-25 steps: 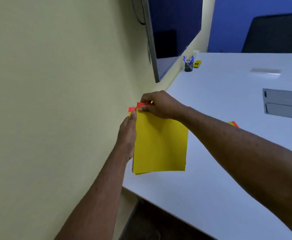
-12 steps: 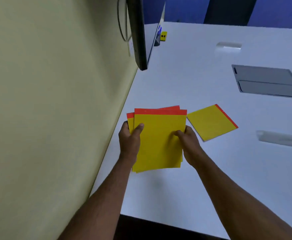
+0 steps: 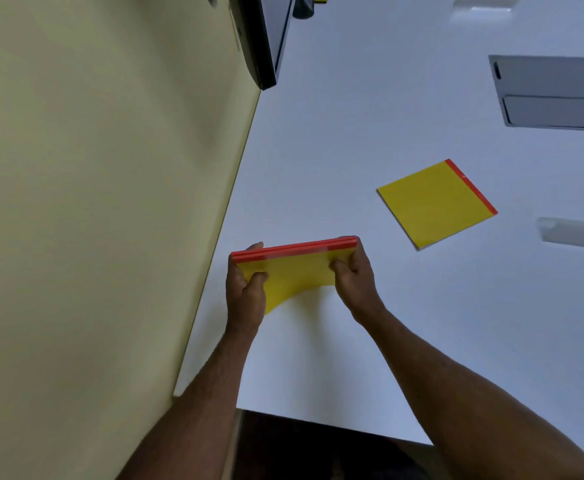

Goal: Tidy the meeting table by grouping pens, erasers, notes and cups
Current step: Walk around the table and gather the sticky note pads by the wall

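I hold a stack of yellow note pads (image 3: 295, 268) with red top strips upright on edge over the white table (image 3: 370, 133), close to the wall. My left hand (image 3: 245, 289) grips its left side and my right hand (image 3: 352, 271) grips its right side, with the red edges squared on top. One more yellow note pad (image 3: 435, 204) with a red strip lies flat on the table to the right, apart from my hands.
A yellow-green wall (image 3: 93, 202) runs along the left. A dark monitor (image 3: 266, 39) hangs at the top. A grey panel (image 3: 553, 91) is set in the table at right, with a pale ruler-like strip (image 3: 574, 233) below it. A dark pen cup (image 3: 302, 8) peeks in at the top.
The stack was fanned and flat in my hands; now it is squared together and tilted upright on edge. The camera has dipped down toward the table.
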Action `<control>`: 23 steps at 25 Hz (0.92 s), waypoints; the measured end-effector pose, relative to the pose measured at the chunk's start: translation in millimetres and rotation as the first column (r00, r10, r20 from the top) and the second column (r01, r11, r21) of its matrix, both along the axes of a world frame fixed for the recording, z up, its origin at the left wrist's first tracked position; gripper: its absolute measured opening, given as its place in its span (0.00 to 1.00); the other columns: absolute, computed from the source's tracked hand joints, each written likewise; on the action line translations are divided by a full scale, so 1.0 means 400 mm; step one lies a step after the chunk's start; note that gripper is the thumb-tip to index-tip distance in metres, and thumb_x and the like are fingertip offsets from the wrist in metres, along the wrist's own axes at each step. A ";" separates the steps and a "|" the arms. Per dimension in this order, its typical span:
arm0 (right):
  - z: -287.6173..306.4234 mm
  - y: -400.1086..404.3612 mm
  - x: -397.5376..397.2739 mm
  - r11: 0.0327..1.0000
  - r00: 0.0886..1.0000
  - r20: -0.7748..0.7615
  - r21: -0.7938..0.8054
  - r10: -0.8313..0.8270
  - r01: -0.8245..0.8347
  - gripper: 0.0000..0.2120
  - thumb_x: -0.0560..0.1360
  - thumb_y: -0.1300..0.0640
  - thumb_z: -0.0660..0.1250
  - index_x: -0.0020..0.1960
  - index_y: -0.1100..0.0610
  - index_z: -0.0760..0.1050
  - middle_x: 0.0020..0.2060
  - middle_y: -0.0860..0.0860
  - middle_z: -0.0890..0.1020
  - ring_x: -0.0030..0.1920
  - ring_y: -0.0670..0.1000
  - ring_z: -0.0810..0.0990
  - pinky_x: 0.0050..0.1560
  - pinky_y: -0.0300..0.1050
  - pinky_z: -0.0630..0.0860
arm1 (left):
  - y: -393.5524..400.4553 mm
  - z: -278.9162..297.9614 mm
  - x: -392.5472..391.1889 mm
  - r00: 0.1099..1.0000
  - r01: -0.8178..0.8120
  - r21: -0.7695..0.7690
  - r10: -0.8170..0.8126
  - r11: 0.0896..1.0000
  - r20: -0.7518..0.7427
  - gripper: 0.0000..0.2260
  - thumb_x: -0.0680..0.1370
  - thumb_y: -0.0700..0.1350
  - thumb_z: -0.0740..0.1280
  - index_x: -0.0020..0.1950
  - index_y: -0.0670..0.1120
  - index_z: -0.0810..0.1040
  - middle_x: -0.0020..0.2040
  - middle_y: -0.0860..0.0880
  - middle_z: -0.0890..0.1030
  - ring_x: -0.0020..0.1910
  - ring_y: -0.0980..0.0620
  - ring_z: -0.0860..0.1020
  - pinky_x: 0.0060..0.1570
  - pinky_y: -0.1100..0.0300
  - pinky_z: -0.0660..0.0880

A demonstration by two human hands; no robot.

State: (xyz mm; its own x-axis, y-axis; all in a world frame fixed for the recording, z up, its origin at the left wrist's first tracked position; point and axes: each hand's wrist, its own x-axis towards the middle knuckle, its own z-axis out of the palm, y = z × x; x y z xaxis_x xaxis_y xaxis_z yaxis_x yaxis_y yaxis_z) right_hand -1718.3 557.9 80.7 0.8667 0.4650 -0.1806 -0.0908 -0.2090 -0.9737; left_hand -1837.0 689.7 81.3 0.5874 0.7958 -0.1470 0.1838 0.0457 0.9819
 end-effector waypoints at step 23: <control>-0.139 0.143 0.028 0.804 0.947 -0.205 -0.501 0.248 -0.320 0.17 0.73 0.60 0.66 0.61 0.62 0.67 0.57 0.58 0.72 0.52 0.57 0.75 0.46 0.47 0.72 | 0.268 -0.123 0.089 0.723 0.068 0.000 -0.049 0.998 -0.689 0.24 0.73 0.34 0.64 0.69 0.43 0.71 0.59 0.41 0.79 0.44 0.46 0.77 0.38 0.58 0.74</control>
State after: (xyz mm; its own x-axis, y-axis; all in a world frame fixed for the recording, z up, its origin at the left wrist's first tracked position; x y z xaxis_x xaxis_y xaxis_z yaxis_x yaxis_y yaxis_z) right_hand -1706.9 614.9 25.0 0.6645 0.4914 -0.5630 -0.0587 -0.7167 -0.6949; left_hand -1801.5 797.0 32.2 0.3777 0.7718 -0.5115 0.8113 -0.0096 0.5846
